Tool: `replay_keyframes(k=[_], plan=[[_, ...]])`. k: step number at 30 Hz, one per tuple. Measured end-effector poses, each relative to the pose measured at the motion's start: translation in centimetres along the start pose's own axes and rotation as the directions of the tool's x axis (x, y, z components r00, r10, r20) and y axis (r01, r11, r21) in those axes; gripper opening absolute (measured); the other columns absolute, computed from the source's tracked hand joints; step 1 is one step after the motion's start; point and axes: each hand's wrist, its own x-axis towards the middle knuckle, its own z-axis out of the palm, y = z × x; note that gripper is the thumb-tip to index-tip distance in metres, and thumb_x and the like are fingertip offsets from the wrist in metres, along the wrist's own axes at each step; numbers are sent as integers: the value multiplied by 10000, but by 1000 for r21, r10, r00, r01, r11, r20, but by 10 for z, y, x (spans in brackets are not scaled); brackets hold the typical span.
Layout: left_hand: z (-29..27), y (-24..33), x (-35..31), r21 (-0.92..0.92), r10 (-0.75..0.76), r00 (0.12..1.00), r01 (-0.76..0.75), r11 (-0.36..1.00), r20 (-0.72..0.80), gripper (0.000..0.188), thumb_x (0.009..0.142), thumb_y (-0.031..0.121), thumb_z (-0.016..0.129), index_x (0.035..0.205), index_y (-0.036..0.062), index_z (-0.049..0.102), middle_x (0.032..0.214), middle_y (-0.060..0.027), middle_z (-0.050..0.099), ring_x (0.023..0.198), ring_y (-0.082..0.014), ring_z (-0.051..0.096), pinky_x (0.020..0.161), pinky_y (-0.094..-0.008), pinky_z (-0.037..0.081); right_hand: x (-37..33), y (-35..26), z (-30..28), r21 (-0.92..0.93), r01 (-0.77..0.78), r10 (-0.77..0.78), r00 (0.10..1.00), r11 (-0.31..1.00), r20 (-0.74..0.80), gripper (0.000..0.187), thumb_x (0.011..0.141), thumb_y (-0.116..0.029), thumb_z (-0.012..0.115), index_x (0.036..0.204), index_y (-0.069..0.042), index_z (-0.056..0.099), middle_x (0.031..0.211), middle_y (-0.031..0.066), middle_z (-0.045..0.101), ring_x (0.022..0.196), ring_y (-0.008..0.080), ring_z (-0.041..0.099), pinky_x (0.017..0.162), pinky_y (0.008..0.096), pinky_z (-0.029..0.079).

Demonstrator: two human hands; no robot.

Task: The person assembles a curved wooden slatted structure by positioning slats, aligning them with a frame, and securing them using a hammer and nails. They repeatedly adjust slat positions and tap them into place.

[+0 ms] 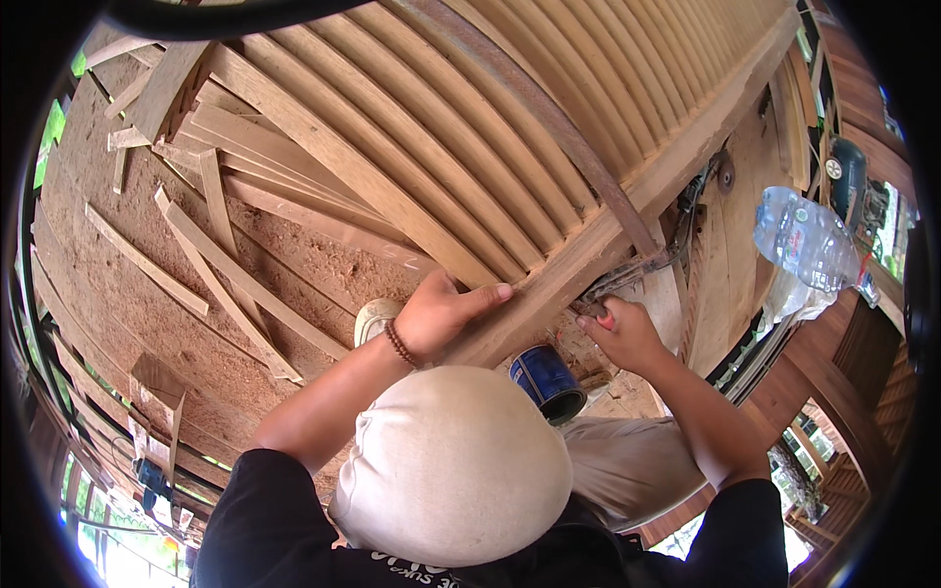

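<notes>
A slatted wooden panel (412,127), like a louvred door or shutter, lies at a slant in front of me. My left hand (441,314) rests on the near end of its frame (549,294), thumb along the top, fingers curled over the side. Across the slats runs a long rusty bar clamp (549,108), its head beside the frame's edge. Just below that head, my right hand (624,336) is closed around something with a red part, mostly hidden by the fingers; it may be the clamp's handle. A blue tin can (547,382) sits between my hands.
Loose wood strips (230,265) and sawdust cover the plank floor (108,284) at left. A clear plastic bottle (806,240) is at right, below a dark green tank (847,184). My beige-clothed knee (451,461) rises in front; a pale shoe (374,319) shows beyond my left wrist.
</notes>
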Motion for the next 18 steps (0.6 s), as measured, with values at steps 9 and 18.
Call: replay_keyframes(k=[9,18], plan=[[0,-5,1,49,11,999,-8,999,-48,359,909,158,756,1177,-60,658,1098,-108,721,963,-154,673,859,-298,536,-24,-59,-23,-393,224,-339,906,892,-255,286,849,-240,771,785,-36,581,717,131,588,645,294,608,592,380,483],[2,-2,0,-108,-22,1000,20,994,-16,324,898,138,762,1150,-49,679,1070,-108,732,923,-151,687,820,-299,548,25,-111,-22,-102,487,-488,790,867,-373,118,889,-89,700,944,13,675,790,155,653,644,291,634,618,369,502]])
